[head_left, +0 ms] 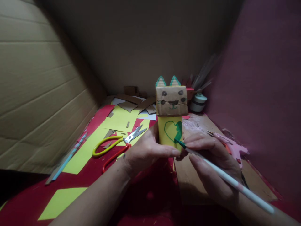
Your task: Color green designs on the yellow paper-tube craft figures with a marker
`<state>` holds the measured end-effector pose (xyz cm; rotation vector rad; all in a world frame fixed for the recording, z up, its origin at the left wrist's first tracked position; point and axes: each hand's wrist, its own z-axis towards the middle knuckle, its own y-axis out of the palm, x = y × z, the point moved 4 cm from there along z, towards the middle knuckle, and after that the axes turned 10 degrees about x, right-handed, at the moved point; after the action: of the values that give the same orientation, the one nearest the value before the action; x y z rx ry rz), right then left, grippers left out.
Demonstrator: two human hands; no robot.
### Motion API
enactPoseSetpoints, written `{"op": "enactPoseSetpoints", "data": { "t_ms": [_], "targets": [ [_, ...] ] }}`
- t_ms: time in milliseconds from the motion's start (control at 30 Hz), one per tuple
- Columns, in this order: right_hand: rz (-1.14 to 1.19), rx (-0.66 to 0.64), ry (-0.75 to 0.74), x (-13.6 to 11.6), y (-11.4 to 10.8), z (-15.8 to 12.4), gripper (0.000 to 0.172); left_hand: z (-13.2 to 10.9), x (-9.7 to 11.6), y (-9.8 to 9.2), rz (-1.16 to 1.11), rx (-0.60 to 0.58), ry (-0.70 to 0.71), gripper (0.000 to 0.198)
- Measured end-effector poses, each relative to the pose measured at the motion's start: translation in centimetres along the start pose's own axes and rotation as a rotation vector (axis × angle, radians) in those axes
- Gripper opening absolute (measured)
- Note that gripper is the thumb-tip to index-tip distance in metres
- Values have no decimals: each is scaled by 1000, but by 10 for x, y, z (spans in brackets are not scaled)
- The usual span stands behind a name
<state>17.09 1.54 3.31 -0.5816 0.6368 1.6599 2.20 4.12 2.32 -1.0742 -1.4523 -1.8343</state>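
Observation:
A cardboard cat figure (172, 105) stands upright in the middle, with green-edged ears, a drawn face and a yellow paper body. My left hand (149, 146) is wrapped round the lower part of that body, thumb across its front. On the yellow front is a green heart outline, its right side filled with green. My right hand (216, 166) grips a white marker pen (225, 175), whose green tip touches the heart near its lower point. Part of my left fingers is hidden behind the figure.
Scissors (124, 139) with yellow and red handles lie left of my hands, among yellow paper (125, 117) and cardboard scraps (130, 100). A pink glue gun (231, 146) rests at the right on a cardboard sheet (254, 179). A small white pot (198, 102) stands behind.

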Motion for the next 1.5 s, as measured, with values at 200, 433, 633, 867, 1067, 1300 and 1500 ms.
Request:
{"op": "enactPoseSetpoints", "data": {
  "t_ms": [200, 433, 633, 867, 1067, 1300, 1500],
  "targets": [
    [20, 48, 23, 0, 2, -1, 20, 0, -1, 0, -15, -24, -10, 38],
    [20, 43, 39, 2, 1, -4, 21, -1, -3, -3, -16, -6, -19, 41],
    [12, 37, 35, 3, -2, -4, 25, -1, -2, -2, -50, 13, -29, 43],
    [-62, -76, -30, 5, -12, -2, 39, 0, -1, 0, -15, -36, -4, 35],
    [-65, -8, -46, 10, -12, -4, 37, -1, 0, 1, 10, -42, 11, 37],
    [-85, 15, -96, 6, -12, -2, 39, -1, -1, 0, 27, -81, 31, 30],
    [-52, 31, -42, 13, -11, -4, 40, -1, -1, 1, 27, -100, 27, 26]
  ]
}}
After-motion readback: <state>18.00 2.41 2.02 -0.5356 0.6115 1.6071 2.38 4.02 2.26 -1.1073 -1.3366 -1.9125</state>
